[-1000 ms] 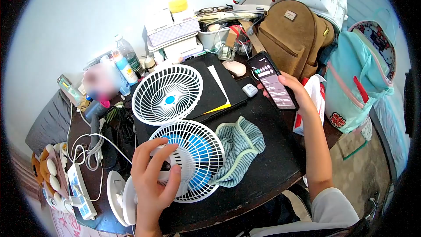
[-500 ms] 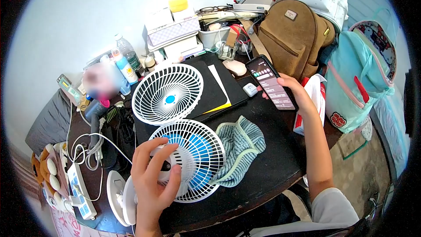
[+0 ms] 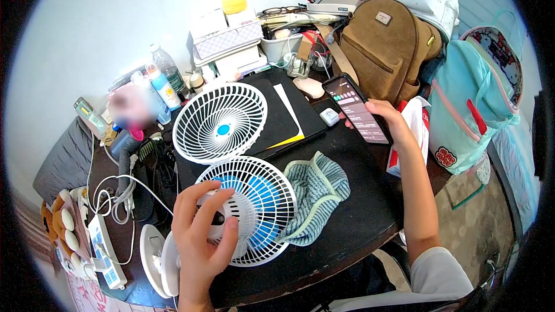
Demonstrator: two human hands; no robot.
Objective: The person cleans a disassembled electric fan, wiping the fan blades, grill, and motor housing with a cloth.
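My left hand [image 3: 202,228] rests with curved, spread fingers around the motor housing of a white fan [image 3: 269,196] with blue blades, lying on the dark table. In my right hand [image 3: 388,117] is a black phone [image 3: 358,110] with its screen lit, held over the table's right part. A detached white fan grille [image 3: 222,121] with a blue centre lies just behind the fan, partly on a black folder [image 3: 289,101]. A striped green-grey cloth [image 3: 318,196] touches the fan's right side. The fan's white round base [image 3: 159,260] is beside my left wrist.
Bottles [image 3: 165,84] and a power strip [image 3: 107,254] with cables are at the left. White boxes [image 3: 228,37] stand at the back. A mouse [image 3: 309,88] and a small white case [image 3: 329,117] lie near the phone. Brown [image 3: 378,46] and turquoise [image 3: 468,104] bags fill the right.
The phone has shifted slightly to the left in my right hand and covers a little less of the table near its top. My left hand has stayed on the fan.
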